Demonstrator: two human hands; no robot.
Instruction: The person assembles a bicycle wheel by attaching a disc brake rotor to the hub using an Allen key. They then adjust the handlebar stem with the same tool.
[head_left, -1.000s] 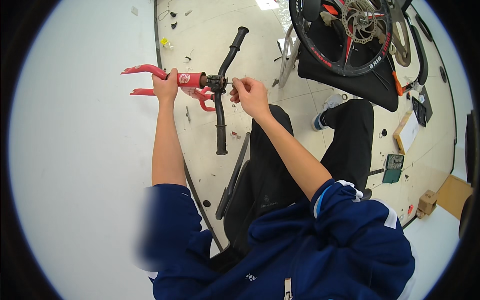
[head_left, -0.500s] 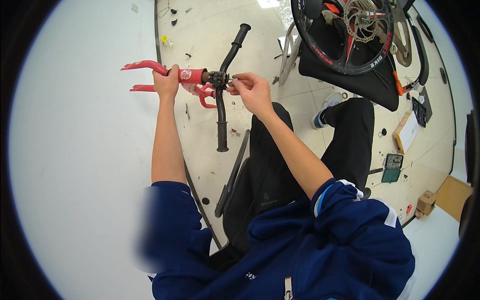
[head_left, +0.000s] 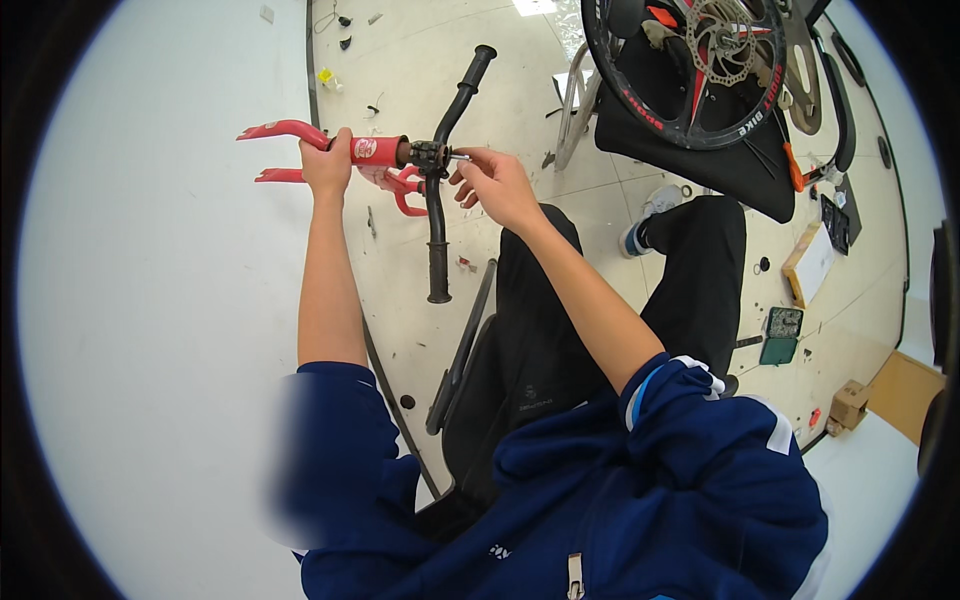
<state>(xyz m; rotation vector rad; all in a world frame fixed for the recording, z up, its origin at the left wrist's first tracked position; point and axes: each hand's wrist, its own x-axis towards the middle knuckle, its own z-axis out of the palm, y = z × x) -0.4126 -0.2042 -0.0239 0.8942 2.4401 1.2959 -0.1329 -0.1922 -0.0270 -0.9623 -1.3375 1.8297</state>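
My left hand [head_left: 328,168] is wrapped round a red bicycle fork [head_left: 377,151], whose two prongs point left. A black handlebar [head_left: 438,214] with ribbed grips stands crosswise, clamped by a black stem [head_left: 430,156] at the fork's right end. From the stem's right face a thin silver rod [head_left: 459,156] sticks out. My right hand [head_left: 497,188] has its thumb and forefinger at this rod, with the other fingers loosely curled below. Whether it is a bolt or a hex key I cannot make out. More red frame tubing [head_left: 408,197] shows behind the handlebar.
A black chair [head_left: 690,165] at upper right carries a wheel [head_left: 690,145] with a brake disc and an orange-handled tool [head_left: 794,166]. A green case [head_left: 780,338], a cardboard box [head_left: 850,403] and small parts lie on the tiled floor. A white wall [head_left: 170,300] rises at left.
My right fingers have shifted slightly round the silver rod and loosened, showing more of it. The fork and handlebar have moved slightly left in view; my left hand keeps its grip.
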